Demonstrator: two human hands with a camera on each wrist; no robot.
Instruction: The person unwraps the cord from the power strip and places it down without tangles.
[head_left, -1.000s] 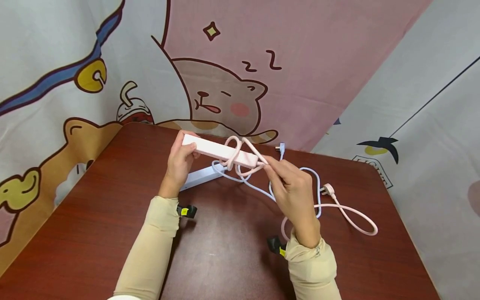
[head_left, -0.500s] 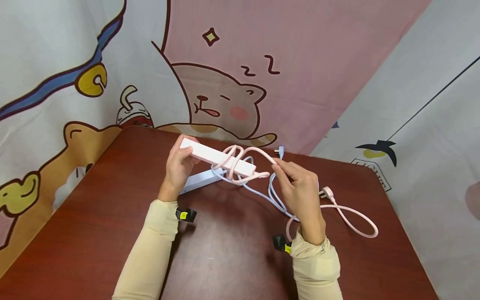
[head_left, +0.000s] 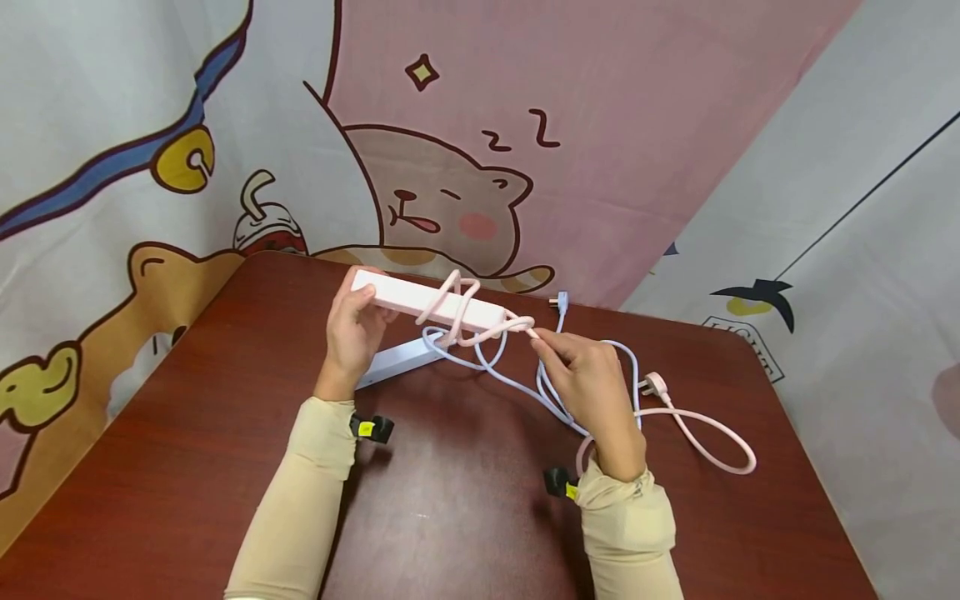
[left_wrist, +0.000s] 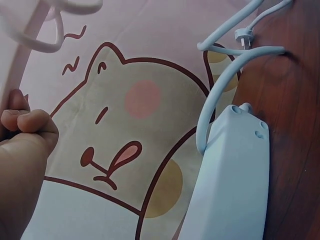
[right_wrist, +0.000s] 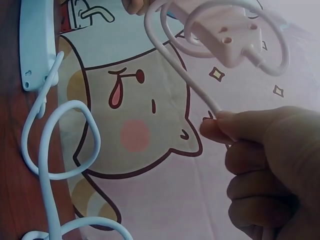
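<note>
A pink power strip [head_left: 405, 297] is held up over the back of the table, its left end gripped by my left hand [head_left: 354, 333]. Loops of its pink cord [head_left: 459, 321] are wound about the strip's right half. Just off that end, my right hand [head_left: 592, 379] pinches the cord between thumb and forefinger, as the right wrist view shows with the cord [right_wrist: 192, 90] running up to the strip [right_wrist: 220, 35]. Behind and below lies a blue power strip [head_left: 401, 358] on the table, not touched by either hand; its body [left_wrist: 227, 175] fills the right of the left wrist view.
The blue cord [head_left: 517, 385] trails across the table to a blue plug [head_left: 562, 302] near the back edge. A pink plug [head_left: 656, 384] and a loop of pink cord [head_left: 738, 468] lie at the right. A printed curtain [head_left: 637, 125] hangs behind the table [head_left: 450, 517].
The right hand first moved right and drew the cord out, then came back left and a little lower. The wound loops shifted on the pink strip. The left hand kept its grip.
</note>
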